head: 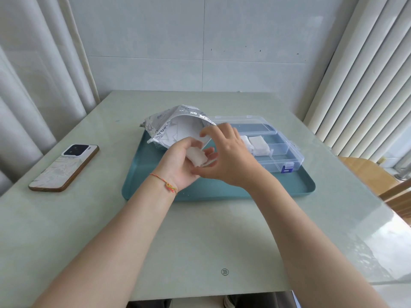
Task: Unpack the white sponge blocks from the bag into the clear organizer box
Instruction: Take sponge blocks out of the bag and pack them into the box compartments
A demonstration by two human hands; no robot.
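My left hand (182, 162) grips a white sponge block (196, 156) in front of the open silver bag (175, 127), which holds more white blocks. My right hand (226, 156) hovers right next to it with curled fingers, thumb under the block's right end; whether it grips the block is unclear. The clear organizer box (287, 150) lies open to the right on the teal tray (222, 187). White sponge blocks (258, 144) sit in one of its middle compartments, partly hidden behind my right hand.
A phone (64, 166) lies face down on the pale green table (200, 241), left of the tray. Curtains hang on both sides, a tiled wall stands behind, and a wooden chair (369, 174) stands at the right edge.
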